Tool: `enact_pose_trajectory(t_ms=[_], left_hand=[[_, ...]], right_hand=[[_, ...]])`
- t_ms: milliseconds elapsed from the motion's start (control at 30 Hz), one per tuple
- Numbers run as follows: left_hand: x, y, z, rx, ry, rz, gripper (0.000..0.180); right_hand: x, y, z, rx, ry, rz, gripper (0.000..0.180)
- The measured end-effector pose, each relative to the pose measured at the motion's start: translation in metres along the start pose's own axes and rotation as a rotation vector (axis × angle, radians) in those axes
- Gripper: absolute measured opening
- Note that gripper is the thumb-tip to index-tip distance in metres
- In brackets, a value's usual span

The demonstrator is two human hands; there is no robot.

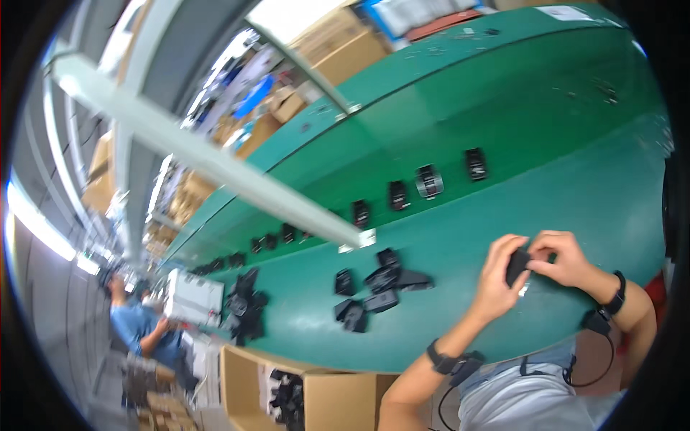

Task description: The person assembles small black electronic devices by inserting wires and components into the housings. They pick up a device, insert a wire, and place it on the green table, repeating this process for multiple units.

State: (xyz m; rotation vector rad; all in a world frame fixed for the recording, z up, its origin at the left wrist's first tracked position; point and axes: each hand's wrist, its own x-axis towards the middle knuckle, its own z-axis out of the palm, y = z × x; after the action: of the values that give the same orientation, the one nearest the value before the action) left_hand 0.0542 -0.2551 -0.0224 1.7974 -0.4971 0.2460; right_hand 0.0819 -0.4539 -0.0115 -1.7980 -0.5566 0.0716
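Observation:
My left hand point(496, 279) grips a small black block-shaped part point(517, 267) above the green table point(460, 316). The part stands roughly upright between thumb and fingers. Right beside it, my right hand point(564, 260) is closed in a pinch, thumb and fingertips against the part's edge. Whatever those fingertips hold is too small or hidden to make out. To the left of my hands lies a loose pile of black plastic parts point(382, 279), some of them flat and wedge-shaped.
Several black units point(397, 195) stand in a row along the table's back; one has a silver frame point(429, 182). Black parts point(244, 305) lie farther left. An open cardboard box point(338, 402) sits at the front edge. A pale metal beam point(215, 165) crosses overhead. A person point(140, 323) works at far left.

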Motion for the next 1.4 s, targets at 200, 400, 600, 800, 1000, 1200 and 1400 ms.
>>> enact_pose_trajectory(t_ms=[200, 400, 600, 800, 1000, 1200, 1400], left_hand=[[0.000, -0.002, 0.000, -0.132, -0.088, -0.136, 0.078], [0.007, 0.001, -0.019, -0.255, -0.224, -0.199, 0.087], [0.005, -0.012, -0.029, -0.371, -0.208, -0.383, 0.085], [0.005, 0.004, -0.016, 0.462, -0.093, -0.042, 0.077], [0.007, 0.007, -0.013, 0.516, -0.125, -0.141, 0.078], [0.005, 0.007, -0.014, 0.388, -0.265, -0.076, 0.090], [0.004, 0.006, -0.010, 0.402, -0.308, -0.034, 0.090]], right_hand=[[-0.001, 0.004, -0.008, -0.011, -0.049, -0.047, 0.010], [-0.006, 0.003, -0.013, 0.005, -0.024, -0.091, 0.006], [-0.004, 0.002, -0.015, -0.014, -0.006, -0.105, 0.005], [-0.005, 0.004, -0.016, -0.041, -0.036, -0.153, 0.008], [-0.005, 0.008, -0.017, -0.102, -0.035, -0.148, 0.010], [-0.005, 0.001, -0.017, -0.057, -0.040, -0.041, 0.010], [-0.003, 0.002, -0.018, 0.031, -0.014, -0.061, 0.013]])
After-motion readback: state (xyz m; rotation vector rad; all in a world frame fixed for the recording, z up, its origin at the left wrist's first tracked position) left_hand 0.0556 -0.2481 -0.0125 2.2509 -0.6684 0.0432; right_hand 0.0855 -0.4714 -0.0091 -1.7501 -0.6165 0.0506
